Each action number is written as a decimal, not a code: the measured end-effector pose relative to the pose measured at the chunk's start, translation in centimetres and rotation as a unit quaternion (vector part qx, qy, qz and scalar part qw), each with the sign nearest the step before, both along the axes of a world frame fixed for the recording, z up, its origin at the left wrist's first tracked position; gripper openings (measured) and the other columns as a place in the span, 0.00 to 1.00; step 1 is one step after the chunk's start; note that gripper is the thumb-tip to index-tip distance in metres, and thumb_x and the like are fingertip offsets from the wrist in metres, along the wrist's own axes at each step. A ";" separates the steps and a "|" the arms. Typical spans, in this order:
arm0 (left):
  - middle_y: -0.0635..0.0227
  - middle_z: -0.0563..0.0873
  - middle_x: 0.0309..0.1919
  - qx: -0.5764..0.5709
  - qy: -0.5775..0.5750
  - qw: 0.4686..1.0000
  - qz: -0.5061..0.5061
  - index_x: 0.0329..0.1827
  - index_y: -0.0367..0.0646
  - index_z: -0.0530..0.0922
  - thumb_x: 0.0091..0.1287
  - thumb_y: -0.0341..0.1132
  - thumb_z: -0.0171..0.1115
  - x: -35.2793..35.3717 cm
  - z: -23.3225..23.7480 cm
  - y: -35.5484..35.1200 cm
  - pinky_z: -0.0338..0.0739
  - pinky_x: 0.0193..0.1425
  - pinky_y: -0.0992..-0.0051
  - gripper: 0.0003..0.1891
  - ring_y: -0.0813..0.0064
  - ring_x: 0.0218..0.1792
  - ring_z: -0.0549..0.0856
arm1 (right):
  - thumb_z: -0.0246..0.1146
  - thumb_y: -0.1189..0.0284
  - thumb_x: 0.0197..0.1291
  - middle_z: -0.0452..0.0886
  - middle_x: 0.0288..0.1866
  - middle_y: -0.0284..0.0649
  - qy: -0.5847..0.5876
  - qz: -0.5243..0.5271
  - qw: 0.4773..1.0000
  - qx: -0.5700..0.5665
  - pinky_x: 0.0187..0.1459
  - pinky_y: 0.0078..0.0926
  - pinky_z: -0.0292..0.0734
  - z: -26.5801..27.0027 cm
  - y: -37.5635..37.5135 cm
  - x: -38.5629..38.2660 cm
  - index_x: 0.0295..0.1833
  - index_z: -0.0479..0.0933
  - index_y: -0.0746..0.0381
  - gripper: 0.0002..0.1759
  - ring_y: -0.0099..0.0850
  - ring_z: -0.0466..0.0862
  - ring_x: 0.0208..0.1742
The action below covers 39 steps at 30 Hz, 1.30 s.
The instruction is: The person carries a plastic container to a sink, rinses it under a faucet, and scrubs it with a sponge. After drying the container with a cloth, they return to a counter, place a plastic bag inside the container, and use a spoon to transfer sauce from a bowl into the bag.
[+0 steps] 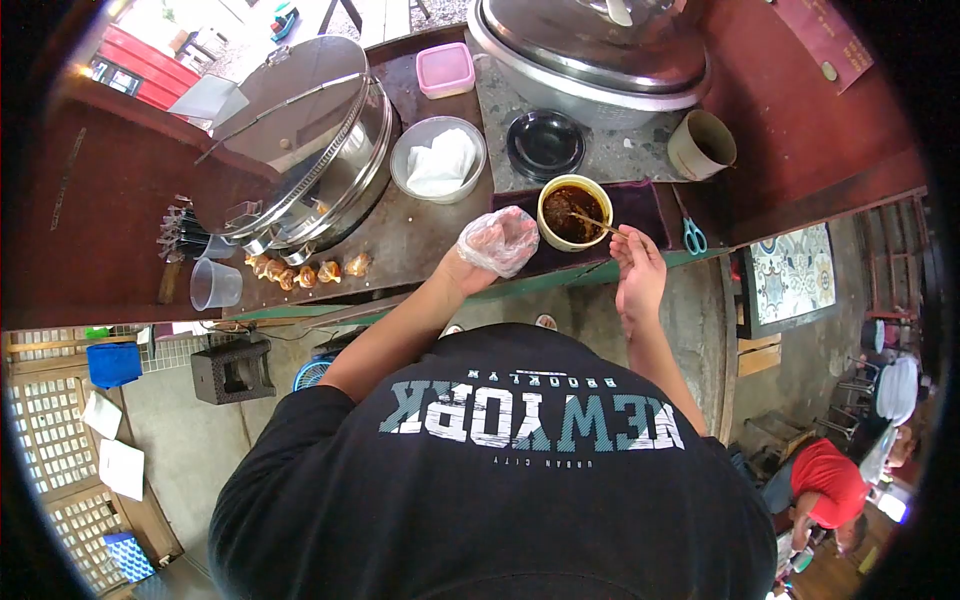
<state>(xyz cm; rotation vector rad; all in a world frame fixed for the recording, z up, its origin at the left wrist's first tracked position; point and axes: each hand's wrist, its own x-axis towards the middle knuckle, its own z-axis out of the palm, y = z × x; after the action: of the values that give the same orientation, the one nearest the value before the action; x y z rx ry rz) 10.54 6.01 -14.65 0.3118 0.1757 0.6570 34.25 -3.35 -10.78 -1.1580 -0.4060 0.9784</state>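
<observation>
My left hand (492,248) has a clear plastic bag (505,238) over its fingers, which curl just left of a yellow-rimmed tub (573,240). Dark brown sauce (570,207) with bits in it fills much of the tub. In my right hand (632,255), closed at the fingertips, is the end of a thin brown stick or handle (598,222); its other end dips into the sauce. Whether the left hand holds anything inside the plastic cannot be made out.
Around lie a bowl with a white bag (438,160), a black dish (546,144), blue scissors (694,236), a pink-lidded box (445,70) and a beige pot (701,146). Large steel pots (352,170) flank the counter. Brown pieces (305,275) line its left edge. A person in red (832,483) is at lower right.
</observation>
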 end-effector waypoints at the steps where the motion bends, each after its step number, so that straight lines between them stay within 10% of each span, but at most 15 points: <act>1: 0.60 0.78 0.55 -0.004 -0.004 1.000 0.002 0.57 0.45 0.74 0.59 0.38 0.67 0.0 -0.1 0.0 0.71 0.64 0.62 0.23 0.61 0.57 0.76 | 0.55 0.71 0.67 0.81 0.37 0.40 0.005 -0.002 1.000 0.004 0.45 0.22 0.76 0.1 -0.1 0.0 0.48 0.76 0.70 0.13 0.26 0.79 0.38; 39: 0.53 0.79 0.55 -0.034 -0.025 0.999 0.000 0.59 0.42 0.74 0.67 0.40 0.55 0.8 0.1 0.4 0.70 0.66 0.58 0.20 0.56 0.57 0.77 | 0.55 0.73 0.67 0.82 0.38 0.40 0.042 -0.030 0.999 -0.001 0.44 0.21 0.78 0.2 -1.3 0.7 0.47 0.77 0.70 0.11 0.26 0.81 0.38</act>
<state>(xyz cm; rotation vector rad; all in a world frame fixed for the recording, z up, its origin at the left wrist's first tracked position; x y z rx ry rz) 11.35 6.40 -14.59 0.2303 0.1506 0.6575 34.95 -4.62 -10.61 -1.1210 -0.3022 0.9725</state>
